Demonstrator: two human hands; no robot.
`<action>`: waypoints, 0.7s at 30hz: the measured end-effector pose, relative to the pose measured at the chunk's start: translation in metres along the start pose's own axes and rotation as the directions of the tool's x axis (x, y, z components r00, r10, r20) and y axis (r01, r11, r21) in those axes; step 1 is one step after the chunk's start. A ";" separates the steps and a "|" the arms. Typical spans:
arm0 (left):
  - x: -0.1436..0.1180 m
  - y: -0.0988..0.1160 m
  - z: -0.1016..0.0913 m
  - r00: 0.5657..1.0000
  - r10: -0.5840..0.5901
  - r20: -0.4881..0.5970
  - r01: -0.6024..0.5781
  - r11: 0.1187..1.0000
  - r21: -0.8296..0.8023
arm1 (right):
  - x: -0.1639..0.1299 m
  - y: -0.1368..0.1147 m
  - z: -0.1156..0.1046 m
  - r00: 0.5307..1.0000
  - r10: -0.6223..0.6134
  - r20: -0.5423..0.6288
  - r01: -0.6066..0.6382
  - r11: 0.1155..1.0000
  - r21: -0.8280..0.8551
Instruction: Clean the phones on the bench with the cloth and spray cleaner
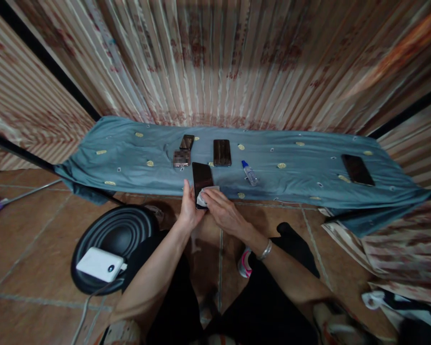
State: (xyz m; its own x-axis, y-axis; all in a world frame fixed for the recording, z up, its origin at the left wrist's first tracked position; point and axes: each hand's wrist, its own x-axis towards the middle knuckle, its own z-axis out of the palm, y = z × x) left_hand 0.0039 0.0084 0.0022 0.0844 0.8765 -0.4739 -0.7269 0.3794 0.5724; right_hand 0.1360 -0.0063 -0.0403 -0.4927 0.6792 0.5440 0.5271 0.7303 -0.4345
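At the near edge of the blue cloth (129,143): phone (202,178), gripped at its side by left hand (189,211); right hand (221,208) pressing wipe (203,197) on the screen—best wiped flat, lightly, phone braced; spray bottle (250,173) beside.
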 end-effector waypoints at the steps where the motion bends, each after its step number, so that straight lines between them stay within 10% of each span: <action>1: -0.001 -0.004 0.001 1.000 -0.010 -0.014 0.011 1.000 0.015 | 0.001 0.000 0.004 1.000 0.000 0.010 0.000 1.000 -0.004; 10: -0.002 -0.033 0.005 0.989 -0.043 0.138 0.036 0.998 0.057 | 0.024 0.028 -0.003 0.982 0.169 -0.088 -0.171 0.985 -0.024; 21: 0.031 -0.032 -0.020 0.971 0.229 0.067 -0.239 0.940 0.243 | 0.037 0.028 0.008 0.994 0.058 -0.093 -0.058 0.998 0.004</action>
State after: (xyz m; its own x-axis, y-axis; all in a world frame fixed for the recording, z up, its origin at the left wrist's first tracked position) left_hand 0.0162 0.0175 -0.0444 -0.0390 0.9579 -0.2843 -0.5382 0.2196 0.8137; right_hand 0.1263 0.0398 -0.0379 -0.3950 0.7106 0.5822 0.5516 0.6903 -0.4683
